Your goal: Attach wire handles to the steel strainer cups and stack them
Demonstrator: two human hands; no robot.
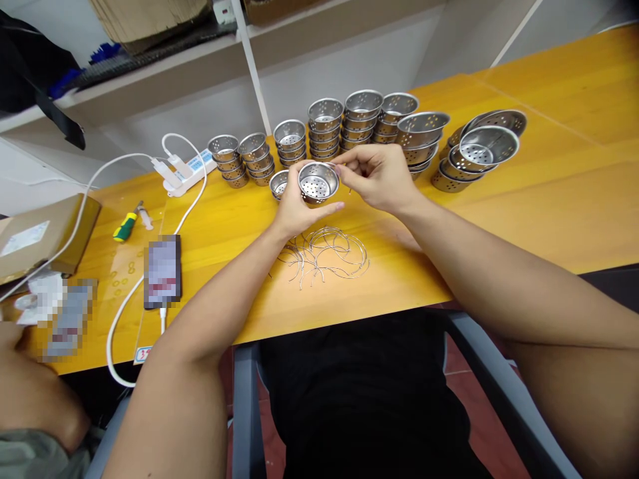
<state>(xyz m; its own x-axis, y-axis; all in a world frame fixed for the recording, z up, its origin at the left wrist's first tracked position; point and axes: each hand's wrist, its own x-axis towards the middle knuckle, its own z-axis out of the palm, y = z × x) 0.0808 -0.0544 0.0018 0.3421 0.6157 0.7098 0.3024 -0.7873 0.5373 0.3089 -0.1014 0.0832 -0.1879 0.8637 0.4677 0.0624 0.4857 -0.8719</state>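
Observation:
My left hand (294, 207) holds a small perforated metal strainer cup (318, 182) tilted toward me, fingers around its left side and thumb below. At the cup's right rim, my right hand (380, 174) is closed in a pinch on what looks like a thin metal wire, mostly hidden by the fingers. Another small strainer cup (278, 184) sits just behind my left hand, partly covered. On the table below both hands lies a loose pile of curved metal wires (329, 256).
Stacked strainer cups (325, 123) line the back, with wider ones (486, 150) leaning at right. At left are a power strip (187, 174) with white cables, a screwdriver (126, 226), a phone (162, 271) and a cardboard box (44, 233). Another person's arm (34, 392) shows at far left.

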